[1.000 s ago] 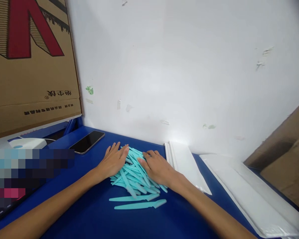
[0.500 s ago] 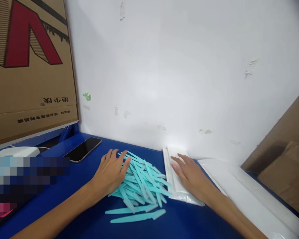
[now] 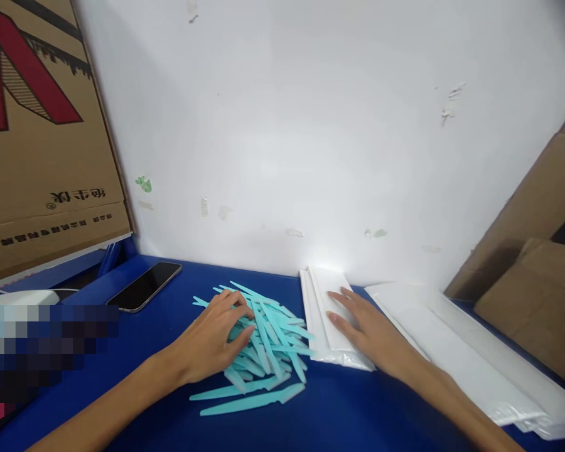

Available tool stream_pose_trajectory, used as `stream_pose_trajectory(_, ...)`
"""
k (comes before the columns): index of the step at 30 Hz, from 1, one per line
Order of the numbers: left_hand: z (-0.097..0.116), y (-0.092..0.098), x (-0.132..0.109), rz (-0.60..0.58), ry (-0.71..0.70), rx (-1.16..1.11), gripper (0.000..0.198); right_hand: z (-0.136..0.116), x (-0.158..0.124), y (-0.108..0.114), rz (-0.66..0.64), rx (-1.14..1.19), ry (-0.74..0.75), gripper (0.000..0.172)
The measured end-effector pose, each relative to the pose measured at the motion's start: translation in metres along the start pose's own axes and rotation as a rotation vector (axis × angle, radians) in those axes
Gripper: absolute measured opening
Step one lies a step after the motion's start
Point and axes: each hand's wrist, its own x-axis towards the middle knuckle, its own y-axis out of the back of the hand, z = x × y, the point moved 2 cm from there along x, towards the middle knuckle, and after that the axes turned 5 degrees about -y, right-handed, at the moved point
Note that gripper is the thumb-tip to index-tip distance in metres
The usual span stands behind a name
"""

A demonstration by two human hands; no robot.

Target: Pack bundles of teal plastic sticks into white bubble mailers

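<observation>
A loose heap of teal eyebrow razors (image 3: 268,339) lies on the blue table, with two more side by side at its near edge. My left hand (image 3: 219,333) rests over the heap's left side, fingers bent down among the razors and thumb apart from them. Its fingertips are partly hidden, and no razor is gripped visibly. To the right of the heap sits a small stack of flat white plastic bags (image 3: 324,314). On top of that stack lies my right hand (image 3: 360,320), open, with its fingers spread and nothing in it.
A phone (image 3: 145,285) lies at the left on the blue table (image 3: 339,414). More white bags (image 3: 456,345) are at the right, beside brown cardboard (image 3: 537,301). A printed carton (image 3: 51,157) stands at the left. A white wall (image 3: 282,138) closes the back.
My left hand has moved over the razors, and its fingers have bent inward. My right hand stays on the white bags, its fingers slightly shifted. The whole view has swung a little right.
</observation>
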Motion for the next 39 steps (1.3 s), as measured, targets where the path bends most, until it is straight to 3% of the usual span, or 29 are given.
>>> stream_pose_trajectory(8,0.001,0.0,-0.003,-0.055,-0.035,0.058,0.039,0.0,-0.006,0.012,-0.026,-0.046,0.063,0.059)
stream_pose_trajectory(17,0.009,0.001,0.001,-0.145,-0.133,0.106,0.032,-0.004,-0.007,-0.001,0.076,-0.032,0.072,0.065)
stream_pose_trajectory(22,0.005,-0.004,0.001,-0.136,-0.2,0.101,0.029,-0.007,-0.009,-0.004,0.166,-0.077,0.142,0.057)
stream_pose_trajectory(25,0.004,-0.006,0.0,-0.137,-0.204,0.081,0.029,-0.019,-0.015,0.003,0.235,-0.111,0.245,0.049)
stream_pose_trajectory(28,0.005,-0.005,0.001,-0.141,-0.2,0.061,0.029,-0.037,-0.027,0.005,0.216,-0.153,0.412,0.046)
stream_pose_trajectory(34,0.004,-0.006,0.002,-0.108,-0.23,0.052,0.029,-0.065,-0.048,-0.012,0.154,-0.222,0.576,0.072)
stream_pose_trajectory(39,0.003,-0.005,0.002,-0.1,-0.216,0.028,0.029,-0.07,-0.048,-0.025,0.12,-0.173,0.581,0.044)
